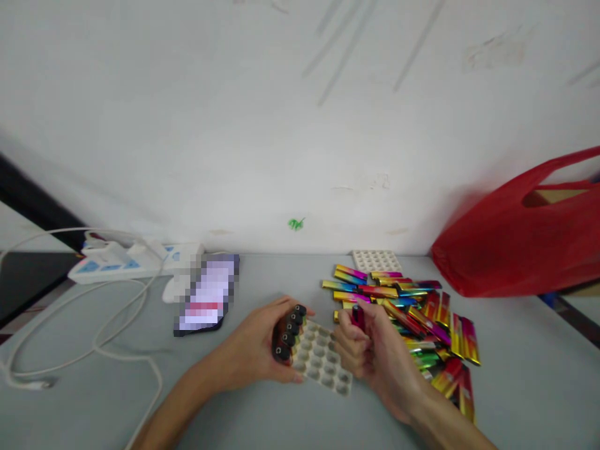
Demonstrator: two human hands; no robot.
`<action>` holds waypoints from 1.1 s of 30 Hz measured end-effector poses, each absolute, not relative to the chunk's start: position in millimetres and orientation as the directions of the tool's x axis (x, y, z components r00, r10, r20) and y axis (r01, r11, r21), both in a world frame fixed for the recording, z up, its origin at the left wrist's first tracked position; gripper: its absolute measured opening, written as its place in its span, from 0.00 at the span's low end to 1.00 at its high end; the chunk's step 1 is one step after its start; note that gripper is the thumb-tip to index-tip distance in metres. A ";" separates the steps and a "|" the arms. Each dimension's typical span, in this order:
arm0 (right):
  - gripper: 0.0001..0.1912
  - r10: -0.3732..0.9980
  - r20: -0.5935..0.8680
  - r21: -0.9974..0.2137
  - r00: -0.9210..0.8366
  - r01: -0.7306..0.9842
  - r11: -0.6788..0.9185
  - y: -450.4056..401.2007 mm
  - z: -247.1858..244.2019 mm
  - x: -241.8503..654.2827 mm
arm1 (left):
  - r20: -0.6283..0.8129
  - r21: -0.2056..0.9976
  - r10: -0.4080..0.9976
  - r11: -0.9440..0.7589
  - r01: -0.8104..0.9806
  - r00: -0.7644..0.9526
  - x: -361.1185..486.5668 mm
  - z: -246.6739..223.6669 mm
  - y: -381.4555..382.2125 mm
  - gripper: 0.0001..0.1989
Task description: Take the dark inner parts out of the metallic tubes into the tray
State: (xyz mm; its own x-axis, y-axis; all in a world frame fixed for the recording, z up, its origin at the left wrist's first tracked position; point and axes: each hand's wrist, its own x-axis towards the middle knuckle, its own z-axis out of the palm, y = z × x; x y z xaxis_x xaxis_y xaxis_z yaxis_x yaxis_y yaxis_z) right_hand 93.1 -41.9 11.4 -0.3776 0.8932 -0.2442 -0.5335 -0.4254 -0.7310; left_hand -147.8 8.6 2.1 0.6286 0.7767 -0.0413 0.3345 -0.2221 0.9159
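Observation:
My left hand is wrapped round the left end of a pale tray with rows of round hollows. Along that end stand several tubes with black tops, in a row beside my fingers. The tray's other hollows look unfilled. My right hand is closed round a dark pink-purple tube, held upright just past the tray's right side. Behind and right of this hand lies a loose pile of shiny rainbow-coloured tubes, partly covered by the hand and forearm.
Against the wall lies a second pale tray. A red bag stands at the right. On the left are a phone, a white power strip and looping white cables on the grey table.

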 end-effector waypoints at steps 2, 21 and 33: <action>0.33 0.879 -0.257 -0.718 -0.402 -0.529 -0.452 -40.6 11.0 94.7 | -0.054 0.922 0.775 -0.204 0.330 0.630 -148.6 0.3 8.4 0.40; 0.30 0.874 -0.325 -0.713 -0.362 -0.513 -0.478 -42.8 13.8 95.1 | -0.052 0.905 0.781 -0.226 0.360 0.622 -150.7 -0.6 8.4 0.44; 0.24 0.996 -0.044 -0.987 -0.074 -0.149 -0.054 -40.6 8.1 90.6 | -0.060 0.908 0.777 -0.218 0.357 0.627 -149.4 0.5 9.0 0.40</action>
